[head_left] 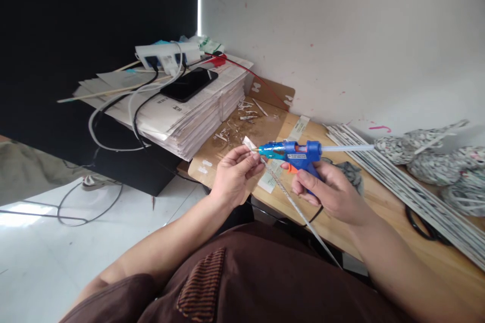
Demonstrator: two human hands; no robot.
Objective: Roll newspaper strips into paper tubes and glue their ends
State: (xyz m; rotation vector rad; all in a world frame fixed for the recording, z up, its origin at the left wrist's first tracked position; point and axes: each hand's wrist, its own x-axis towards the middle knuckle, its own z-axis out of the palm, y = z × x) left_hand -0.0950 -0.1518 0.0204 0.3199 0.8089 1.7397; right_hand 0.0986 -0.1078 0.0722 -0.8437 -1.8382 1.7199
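My right hand (326, 186) is wrapped round the handle of a blue glue gun (297, 154), with fingers by its orange trigger. A clear glue stick (348, 148) pokes out of the gun's back end. The metal nozzle points left and meets the fingertips of my left hand (237, 169). Pinched in that hand is a thin rolled paper tube (291, 201), which slants down to the right toward my lap. A flat white paper end (249, 143) sticks out above the left fingers, close to the nozzle. Whether glue is on it, I cannot tell.
A tall stack of paper (204, 121) stands at the left, bearing a black phone (189, 84) and a power strip (166, 55) with looping cables. Many paper tubes (394, 181) lie at the right, beside woven paper bundles (432, 161) and black scissor handles (420, 224). Scraps litter the brown board (235, 133).
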